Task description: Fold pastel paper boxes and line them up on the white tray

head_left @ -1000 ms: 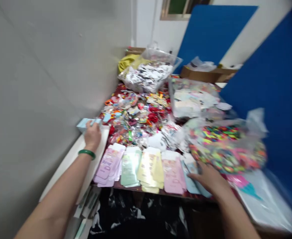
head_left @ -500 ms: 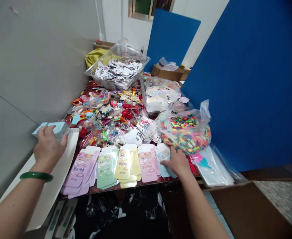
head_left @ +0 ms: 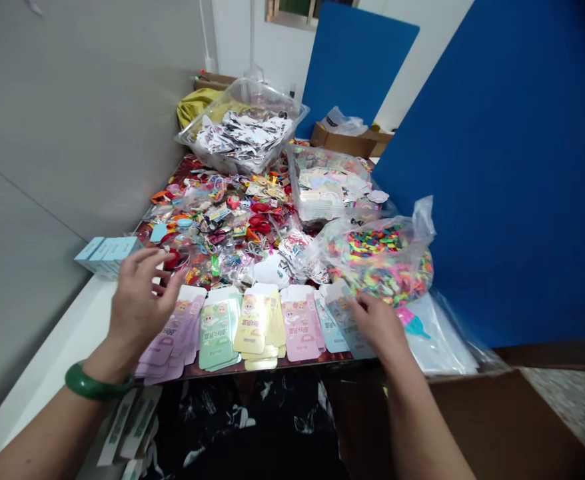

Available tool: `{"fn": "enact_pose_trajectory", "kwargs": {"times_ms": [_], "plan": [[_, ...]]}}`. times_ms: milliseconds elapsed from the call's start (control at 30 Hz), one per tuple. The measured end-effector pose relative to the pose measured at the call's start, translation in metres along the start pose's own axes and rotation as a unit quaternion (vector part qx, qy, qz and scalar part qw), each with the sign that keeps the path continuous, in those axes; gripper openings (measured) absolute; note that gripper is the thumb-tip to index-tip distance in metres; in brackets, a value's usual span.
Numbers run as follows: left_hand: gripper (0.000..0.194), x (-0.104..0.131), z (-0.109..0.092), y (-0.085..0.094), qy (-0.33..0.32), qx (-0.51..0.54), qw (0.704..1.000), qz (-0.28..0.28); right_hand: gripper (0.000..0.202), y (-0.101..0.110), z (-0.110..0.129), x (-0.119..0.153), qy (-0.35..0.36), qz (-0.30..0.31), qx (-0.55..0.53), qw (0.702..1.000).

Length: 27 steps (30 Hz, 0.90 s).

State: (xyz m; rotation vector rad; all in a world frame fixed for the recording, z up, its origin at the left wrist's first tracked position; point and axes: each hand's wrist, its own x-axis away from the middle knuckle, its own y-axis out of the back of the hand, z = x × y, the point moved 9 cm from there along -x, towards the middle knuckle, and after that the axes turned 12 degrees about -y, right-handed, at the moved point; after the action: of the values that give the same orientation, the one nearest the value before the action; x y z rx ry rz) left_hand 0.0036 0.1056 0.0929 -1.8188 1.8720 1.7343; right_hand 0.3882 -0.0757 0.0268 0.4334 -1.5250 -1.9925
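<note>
Between the thumb and fingers of my right hand (head_left: 378, 327) is a flat blue carton (head_left: 347, 320), lifted at a tilt off the other blue cartons (head_left: 328, 330). My left hand (head_left: 145, 290), a green bangle on its wrist, hangs with fingers apart and nothing in them, over the purple cartons (head_left: 175, 343). A row of standing light blue boxes (head_left: 110, 253) is just beyond it on the left. Green cartons (head_left: 216, 333), yellow cartons (head_left: 251, 325) and pink cartons (head_left: 300, 323) lie in fanned piles along the table's front edge.
Small wrapped trinkets (head_left: 232, 220) cover the table behind the cartons. A clear tub of paper cut-outs (head_left: 245, 137) stands at the back, and a plastic bag of colourful pieces (head_left: 380, 260) sits at right. A blue panel (head_left: 497, 180) rises on the right; an open cardboard box (head_left: 502, 413) is below.
My left hand has let go of the light blue boxes and moved right. My right hand has picked up a blue carton from its pile and shifted slightly right.
</note>
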Motion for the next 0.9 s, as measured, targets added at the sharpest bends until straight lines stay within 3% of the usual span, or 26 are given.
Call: {"fn": "enact_pose_trajectory", "kwargs": {"times_ms": [67,133,167,233,300,333,367,433,533,633,767,900], "plan": [[0.021,0.007,-0.02,-0.015,0.01,0.102,0.994,0.044,0.035,0.014,0.007,0.001,0.004,0.028,-0.152,0.988],[0.016,0.02,-0.042,-0.043,0.049,0.255,0.957,0.127,0.033,0.019,0.03,0.009,0.027,0.064,-0.34,0.938],[0.018,0.03,-0.054,-0.061,0.081,0.35,0.916,0.177,0.029,0.016,0.047,0.015,0.045,0.092,-0.426,0.899],[0.035,0.052,-0.084,-0.093,0.147,0.549,0.778,0.268,0.023,0.003,0.088,0.034,0.086,0.165,-0.546,0.817],[0.056,0.069,-0.107,-0.108,0.196,0.688,0.629,0.304,0.02,-0.019,0.125,0.057,0.107,0.251,-0.585,0.764],[0.062,0.075,-0.113,-0.111,0.216,0.731,0.57,0.307,0.02,-0.031,0.139,0.068,0.109,0.295,-0.583,0.749],[0.066,0.08,-0.115,-0.112,0.233,0.759,0.527,0.303,0.021,-0.041,0.149,0.078,0.108,0.331,-0.576,0.74],[0.066,0.087,-0.112,-0.11,0.259,0.784,0.485,0.289,0.022,-0.056,0.16,0.091,0.102,0.381,-0.565,0.725],[0.054,0.094,-0.104,-0.104,0.282,0.779,0.494,0.264,0.029,-0.064,0.166,0.097,0.107,0.411,-0.565,0.707],[0.041,0.093,-0.098,-0.102,0.296,0.754,0.542,0.225,0.044,-0.057,0.169,0.095,0.131,0.377,-0.585,0.706],[0.04,0.088,-0.085,-0.106,0.339,0.725,0.585,0.13,0.038,-0.044,0.174,0.096,0.201,0.28,-0.561,0.752],[0.039,0.096,-0.08,-0.114,0.378,0.688,0.607,0.128,0.019,-0.052,0.177,0.096,0.235,0.25,-0.504,0.793]]}}
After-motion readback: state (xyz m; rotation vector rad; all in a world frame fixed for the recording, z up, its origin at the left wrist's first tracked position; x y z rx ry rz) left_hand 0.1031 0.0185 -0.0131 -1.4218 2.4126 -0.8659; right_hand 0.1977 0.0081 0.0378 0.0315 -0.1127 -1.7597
